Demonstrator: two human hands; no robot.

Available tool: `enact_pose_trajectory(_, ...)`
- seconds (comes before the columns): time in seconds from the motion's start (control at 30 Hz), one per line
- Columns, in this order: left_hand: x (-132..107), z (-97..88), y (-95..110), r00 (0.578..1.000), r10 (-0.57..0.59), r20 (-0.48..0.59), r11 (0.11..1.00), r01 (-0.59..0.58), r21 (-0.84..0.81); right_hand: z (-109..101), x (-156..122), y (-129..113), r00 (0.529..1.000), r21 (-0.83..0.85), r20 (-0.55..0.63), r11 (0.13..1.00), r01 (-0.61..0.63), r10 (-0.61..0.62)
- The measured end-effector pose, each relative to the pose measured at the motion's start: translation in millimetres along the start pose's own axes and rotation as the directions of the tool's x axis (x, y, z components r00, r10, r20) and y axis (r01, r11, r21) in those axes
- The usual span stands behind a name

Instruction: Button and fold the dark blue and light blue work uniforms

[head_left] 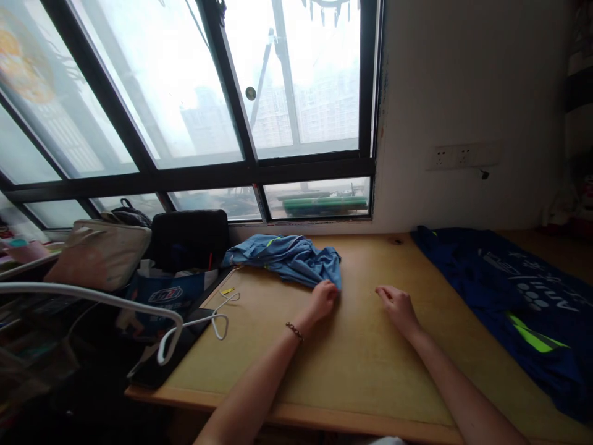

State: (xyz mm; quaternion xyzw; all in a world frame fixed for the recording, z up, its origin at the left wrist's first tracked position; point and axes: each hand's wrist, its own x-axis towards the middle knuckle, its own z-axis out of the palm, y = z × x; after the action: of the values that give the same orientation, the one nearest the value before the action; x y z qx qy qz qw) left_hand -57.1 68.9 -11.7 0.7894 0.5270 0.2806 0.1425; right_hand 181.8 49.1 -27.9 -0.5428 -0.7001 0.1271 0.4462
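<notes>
A crumpled light blue garment [287, 256] lies on the wooden table [352, 364] below the window. My left hand [323, 299], with a bead bracelet on its wrist, has its fingers closed on the garment's near right corner. My right hand [396, 305] rests on the bare table to the right of the garment, fingers loosely curled, holding nothing.
A dark blue garment with white print and green stripes [523, 303] lies spread at the table's right. White hangers [194, 324] lie on a dark slab at the left edge. Bags [99, 250] and a black case [189, 238] stand at the left, by the window.
</notes>
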Motion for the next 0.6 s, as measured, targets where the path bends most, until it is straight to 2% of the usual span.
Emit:
enact_pose_trajectory(0.03, -4.1, 7.5, 15.0, 0.987, 0.068, 0.148, 0.993, -0.053, -0.105, -1.3, 0.5, 1.3, 0.999, -0.005, -0.05, 1.0, -0.01, 0.01)
enact_pose_trajectory(0.07, -8.8, 13.5, 28.7, 0.923, 0.154, 0.354, 0.957, -0.051, -0.285, -3.0, 1.2, 2.5, 0.995, -0.022, -0.102, 1.0, -0.018, 0.015)
enact_pose_trajectory(0.1, -13.6, 17.6, 40.7, 0.818, 0.245, 0.521, 0.9, 0.009, -0.436, -4.9, 2.0, 3.6, 0.988, -0.049, -0.151, 0.999, -0.022, 0.014)
enact_pose_trajectory(0.13, -18.2, 19.7, 50.7, 0.666, 0.346, 0.661, 0.828, 0.116, -0.549, -6.9, 2.8, 4.8, 0.982, -0.082, -0.19, 0.996, -0.023, 0.007)
enact_pose_trajectory(0.17, -22.3, 19.9, 58.4, 0.498, 0.438, 0.749, 0.759, 0.243, -0.605, -8.7, 3.6, 6.2, 0.976, -0.116, -0.216, 0.993, -0.022, -0.004)
enact_pose_trajectory(0.2, -25.5, 18.5, 63.8, 0.346, 0.506, 0.79, 0.712, 0.35, -0.609, -10.1, 4.2, 7.9, 0.974, -0.147, -0.226, 0.989, -0.019, -0.015)
enact_pose_trajectory(0.23, -27.7, 15.8, 67.0, 0.223, 0.555, 0.802, 0.683, 0.428, -0.592, -10.9, 4.7, 10.2, 0.975, -0.171, -0.219, 0.985, -0.016, -0.022)
enact_pose_trajectory(0.27, -28.8, 12.1, 68.0, 0.137, 0.586, 0.799, 0.667, 0.478, -0.572, -11.0, 5.1, 13.0, 0.98, -0.186, -0.196, 0.982, -0.018, -0.019)
enact_pose_trajectory(0.3, -28.7, 7.7, 67.1, 0.1, 0.599, 0.795, 0.659, 0.502, -0.56, -10.6, 5.3, 16.5, 0.987, -0.189, -0.162, 0.981, -0.035, 0.003)
enact_pose_trajectory(0.33, -27.4, 2.9, 64.6, 0.112, 0.595, 0.796, 0.655, 0.507, -0.561, -9.9, 5.5, 20.5, 0.992, -0.186, -0.121, 0.98, -0.067, 0.044)
enact_pose_trajectory(0.37, -25.2, -2.1, 60.8, 0.168, 0.579, 0.798, 0.649, 0.498, -0.576, -9.2, 5.6, 24.7, 0.992, -0.18, -0.076, 0.977, -0.111, 0.099)
enact_pose_trajectory(0.4, -22.2, -7.3, 56.2, 0.263, 0.551, 0.792, 0.639, 0.478, -0.603, -8.6, 5.9, 28.6, 0.987, -0.176, -0.03, 0.971, -0.159, 0.156)
enact_pose_trajectory(0.43, -18.5, -12.5, 51.0, 0.396, 0.506, 0.766, 0.624, 0.445, -0.642, -8.5, 6.4, 31.9, 0.979, -0.173, 0.018, 0.965, -0.199, 0.205)
enact_pose_trajectory(0.47, -14.6, -17.7, 45.8, 0.554, 0.438, 0.708, 0.615, 0.39, -0.685, -8.9, 7.0, 33.8, 0.969, -0.17, 0.074, 0.96, -0.223, 0.238)
enact_pose_trajectory(0.5, -10.7, -22.8, 40.9, 0.713, 0.349, 0.608, 0.62, 0.311, -0.721, -10.0, 7.6, 34.2, 0.959, -0.162, 0.131, 0.959, -0.231, 0.253)
enact_pose_trajectory(0.53, -7.1, -27.7, 36.4, 0.844, 0.254, 0.473, 0.645, 0.216, -0.733, -11.8, 8.2, 32.8, 0.952, -0.148, 0.173, 0.962, -0.229, 0.253)
enact_pose_trajectory(0.57, -4.1, -32.1, 32.4, 0.929, 0.179, 0.324, 0.694, 0.114, -0.711, -14.1, 8.6, 29.6, 0.951, -0.137, 0.179, 0.964, -0.23, 0.252)
enact_pose_trajectory(0.6, -2.0, -35.7, 28.8, 0.971, 0.144, 0.193, 0.759, 0.017, -0.651, -17.1, 8.6, 25.0, 0.956, -0.14, 0.139, 0.961, -0.238, 0.257)
